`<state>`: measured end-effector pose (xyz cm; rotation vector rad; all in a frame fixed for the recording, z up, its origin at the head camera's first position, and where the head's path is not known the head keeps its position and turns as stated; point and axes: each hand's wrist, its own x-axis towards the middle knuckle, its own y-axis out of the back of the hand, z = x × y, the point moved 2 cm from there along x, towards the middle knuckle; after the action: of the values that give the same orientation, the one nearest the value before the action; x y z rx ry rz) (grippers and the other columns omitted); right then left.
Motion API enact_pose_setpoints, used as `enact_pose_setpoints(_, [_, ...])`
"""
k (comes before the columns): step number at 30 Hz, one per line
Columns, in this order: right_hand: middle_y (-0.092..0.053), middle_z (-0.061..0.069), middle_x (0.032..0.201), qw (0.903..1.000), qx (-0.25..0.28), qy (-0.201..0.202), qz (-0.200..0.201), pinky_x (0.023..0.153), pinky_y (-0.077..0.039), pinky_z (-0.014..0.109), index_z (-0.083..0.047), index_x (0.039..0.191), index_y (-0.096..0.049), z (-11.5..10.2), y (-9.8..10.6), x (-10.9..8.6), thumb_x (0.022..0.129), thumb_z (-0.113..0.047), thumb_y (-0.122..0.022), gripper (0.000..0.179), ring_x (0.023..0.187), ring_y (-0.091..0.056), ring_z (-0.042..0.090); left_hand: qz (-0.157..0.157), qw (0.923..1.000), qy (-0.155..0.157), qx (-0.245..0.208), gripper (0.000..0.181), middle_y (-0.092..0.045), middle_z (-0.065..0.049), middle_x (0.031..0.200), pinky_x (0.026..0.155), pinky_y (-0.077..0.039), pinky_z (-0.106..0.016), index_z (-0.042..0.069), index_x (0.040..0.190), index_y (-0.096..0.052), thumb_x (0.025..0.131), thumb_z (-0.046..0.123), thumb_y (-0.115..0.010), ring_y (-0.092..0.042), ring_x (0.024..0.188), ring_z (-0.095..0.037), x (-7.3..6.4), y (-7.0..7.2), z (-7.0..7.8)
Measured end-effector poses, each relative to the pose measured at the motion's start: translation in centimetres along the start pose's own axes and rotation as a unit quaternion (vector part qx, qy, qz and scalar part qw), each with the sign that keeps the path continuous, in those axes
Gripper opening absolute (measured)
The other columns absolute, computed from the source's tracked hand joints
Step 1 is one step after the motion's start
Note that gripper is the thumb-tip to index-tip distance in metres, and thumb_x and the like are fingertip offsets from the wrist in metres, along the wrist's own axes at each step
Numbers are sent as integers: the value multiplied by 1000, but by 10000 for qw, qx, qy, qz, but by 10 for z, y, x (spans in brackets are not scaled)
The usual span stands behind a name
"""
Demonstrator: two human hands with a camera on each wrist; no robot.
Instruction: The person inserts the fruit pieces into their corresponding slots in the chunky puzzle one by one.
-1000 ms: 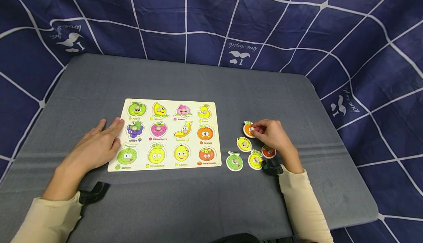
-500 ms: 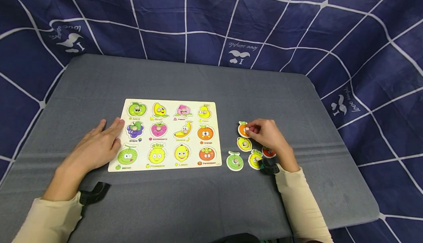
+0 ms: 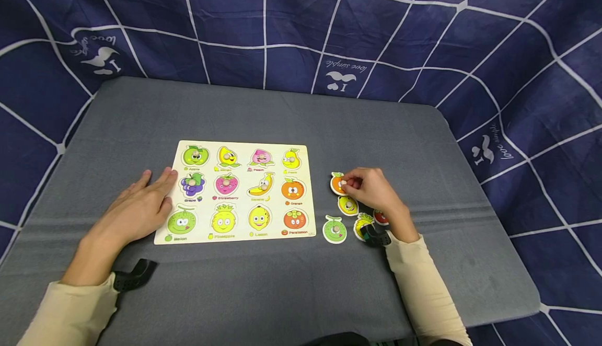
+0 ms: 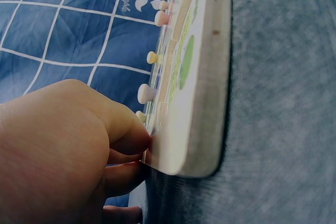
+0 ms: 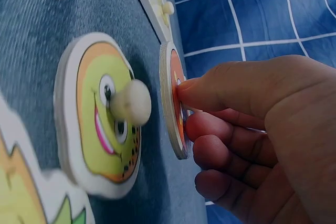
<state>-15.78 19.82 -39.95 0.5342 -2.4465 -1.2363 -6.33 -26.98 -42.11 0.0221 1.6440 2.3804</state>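
A wooden fruit puzzle board (image 3: 277, 222) lies on the table, its upper two rows carrying knobs and its bottom row showing flat pictures. My left hand (image 3: 138, 202) rests at the board's left edge, fingers extended and touching the rim. To the right of the board, my right hand (image 3: 373, 192) pinches an orange puzzle piece (image 5: 176, 100) by its knob, which the thumb and fingertips hide. Just below that piece lies a lemon piece (image 3: 348, 206). Nearby are a melon piece (image 3: 334, 230), a pineapple piece (image 3: 361, 226) and a persimmon piece (image 3: 381, 217), the last two partly covered by the right wrist.
A grey cloth-covered table (image 3: 263, 293) bears everything. Dark blue curtains (image 3: 226, 22) with white lines hang behind it and along the sides. Black wrist straps (image 3: 135, 275) sit at both cuffs.
My right hand has moved left with the orange piece, from above right of the lemon piece to above left of it. The left hand and the board have stayed in place.
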Motion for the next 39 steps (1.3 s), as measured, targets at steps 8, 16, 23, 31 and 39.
enact_pose_setpoints(8, [-64,0,72,9998,-47,167,-106,56,-49,25,-2,89,-76,-7,-4,7,85,-7,-75,6,63,-58,10,5,10000,-45,42,58,-28,-30,153,102,-19,-75,-8,151,-28,99,13,-45,-18,137,-63,0,0,-1])
enact_pose_setpoints(16, [-64,0,72,9997,4,219,-128,57,-49,24,-2,88,-76,-15,-11,14,83,-6,-76,6,64,-58,10,-5,10000,-30,41,58,-28,-31,153,101,-19,-76,-8,151,-28,99,13,-45,-18,137,-63,-1,-1,-2])
enact_pose_setpoints(23, [-64,0,72,9993,0,316,-183,58,-50,25,-3,87,-75,-24,-15,21,83,-6,-76,5,65,-58,10,-63,10000,23,-2,59,-26,-30,154,102,-17,-76,-7,152,-26,99,13,-45,-15,138,-62,0,0,-2])
enact_pose_setpoints(31, [-64,1,74,9989,-4,396,-264,59,-49,26,-2,88,-75,-33,-18,27,83,-6,-76,6,66,-57,12,-66,10000,20,-13,60,-26,-29,154,103,-16,-76,-7,151,-26,99,13,-46,-14,138,-62,2,2,1])
enact_pose_setpoints(39, [-63,0,73,9979,62,530,-353,57,-49,25,-2,88,-75,-39,-24,30,84,-7,-76,7,65,-56,11,-118,9999,61,-2,60,-25,-30,155,103,-16,-76,-7,152,-25,99,13,-46,-13,139,-61,2,1,0])
